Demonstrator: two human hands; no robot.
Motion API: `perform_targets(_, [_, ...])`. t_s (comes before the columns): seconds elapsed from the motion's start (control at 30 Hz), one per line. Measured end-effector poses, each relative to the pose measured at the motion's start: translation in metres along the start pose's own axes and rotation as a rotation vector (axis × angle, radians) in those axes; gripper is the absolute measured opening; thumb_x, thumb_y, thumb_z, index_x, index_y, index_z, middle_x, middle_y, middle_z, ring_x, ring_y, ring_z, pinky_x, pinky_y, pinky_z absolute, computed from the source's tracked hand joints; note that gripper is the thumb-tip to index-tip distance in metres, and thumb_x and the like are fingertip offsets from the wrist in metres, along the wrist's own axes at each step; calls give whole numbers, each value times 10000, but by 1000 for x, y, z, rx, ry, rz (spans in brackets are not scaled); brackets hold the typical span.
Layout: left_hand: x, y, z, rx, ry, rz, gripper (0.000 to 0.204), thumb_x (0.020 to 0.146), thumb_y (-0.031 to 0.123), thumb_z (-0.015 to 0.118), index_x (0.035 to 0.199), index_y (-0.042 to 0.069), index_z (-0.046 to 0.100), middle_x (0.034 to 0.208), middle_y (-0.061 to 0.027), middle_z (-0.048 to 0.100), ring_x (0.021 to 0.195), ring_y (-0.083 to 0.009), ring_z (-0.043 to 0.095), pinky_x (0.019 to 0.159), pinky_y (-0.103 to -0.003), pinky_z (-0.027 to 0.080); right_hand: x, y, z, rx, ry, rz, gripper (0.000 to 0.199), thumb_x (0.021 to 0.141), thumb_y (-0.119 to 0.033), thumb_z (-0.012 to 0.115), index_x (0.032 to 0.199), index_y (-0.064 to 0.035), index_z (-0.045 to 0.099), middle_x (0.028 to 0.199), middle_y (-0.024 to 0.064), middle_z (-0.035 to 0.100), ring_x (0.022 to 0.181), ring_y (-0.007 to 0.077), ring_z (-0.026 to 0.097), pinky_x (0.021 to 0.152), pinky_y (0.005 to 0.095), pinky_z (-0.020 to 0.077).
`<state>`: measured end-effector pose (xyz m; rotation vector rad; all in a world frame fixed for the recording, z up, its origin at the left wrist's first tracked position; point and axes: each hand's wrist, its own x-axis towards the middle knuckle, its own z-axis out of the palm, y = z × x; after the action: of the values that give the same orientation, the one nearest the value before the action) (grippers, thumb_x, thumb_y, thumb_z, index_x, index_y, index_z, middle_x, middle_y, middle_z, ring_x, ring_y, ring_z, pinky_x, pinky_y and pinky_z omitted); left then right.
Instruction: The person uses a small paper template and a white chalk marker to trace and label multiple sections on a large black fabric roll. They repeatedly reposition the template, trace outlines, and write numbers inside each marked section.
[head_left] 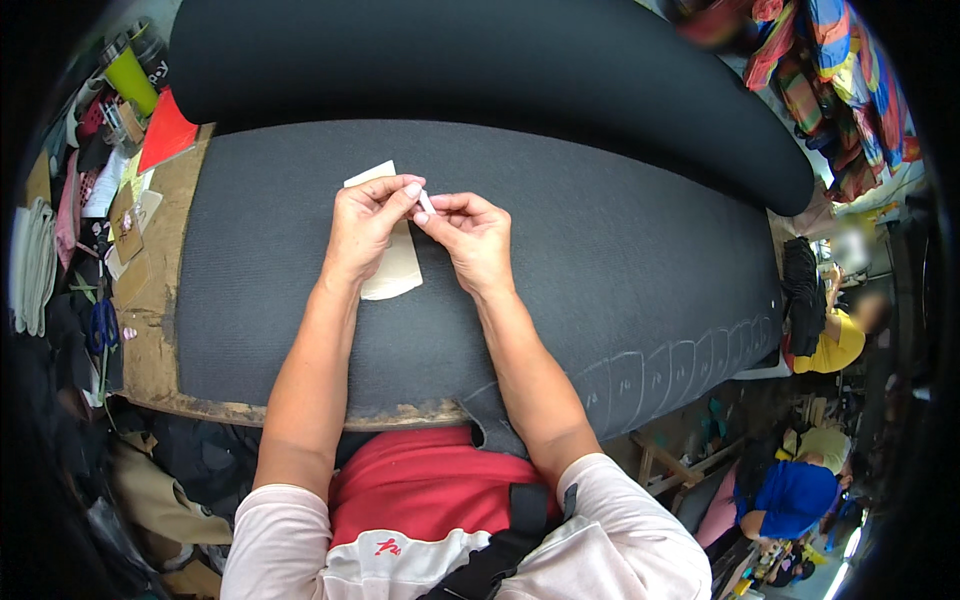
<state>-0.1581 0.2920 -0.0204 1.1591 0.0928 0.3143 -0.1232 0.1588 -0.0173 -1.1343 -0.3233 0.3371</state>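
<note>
My left hand (362,228) and my right hand (478,245) meet above the dark fabric, thumbs and fingers closed in a pinch. Between their fingertips is a short piece of white chalk (426,202), gripped from both sides. Under my left hand lies a cream card pattern piece (396,272), flat on the fabric and partly covered by that hand. The dark ribbed fabric (600,270) is spread over the table. White chalk outlines (655,373) run in a row along its near right edge.
A thick roll of black fabric (480,60) spans the far side. On the left wooden edge (150,345) lie blue-handled scissors (103,322), card pieces and a red sheet (167,132). Colourful cloth (840,80) hangs at far right. People in yellow (835,343) and blue (795,498) are at right.
</note>
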Motion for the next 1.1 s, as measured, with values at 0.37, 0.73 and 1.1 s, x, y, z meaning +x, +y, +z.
perform_targets(0.37, [17, 97, 18, -6, -207, 331, 171, 886, 102, 607, 1012, 6, 672, 902, -109, 687, 824, -156, 650, 752, -290, 521, 32, -93, 33, -46, -300, -76, 178, 822, -64, 685, 965, 36, 647, 817, 115, 666, 685, 139, 649, 587, 217, 519])
perform_targets(0.73, [17, 89, 35, -48, -145, 408, 161, 876, 57, 602, 1005, 4, 683, 878, -71, 665, 765, -106, 596, 710, -246, 484, 15, -89, 43, -15, -134, -268, 119, 843, -49, 664, 921, 41, 656, 799, 43, 646, 667, 63, 584, 612, 190, 482])
perform_targets(1.1, [10, 93, 44, 27, -143, 351, 174, 862, 28, 617, 1023, -2, 675, 886, -58, 651, 797, -104, 610, 729, -224, 506, 10, -88, 40, -429, 103, -718, 121, 752, 61, 676, 867, 29, 657, 803, 53, 609, 705, 79, 557, 607, 204, 459])
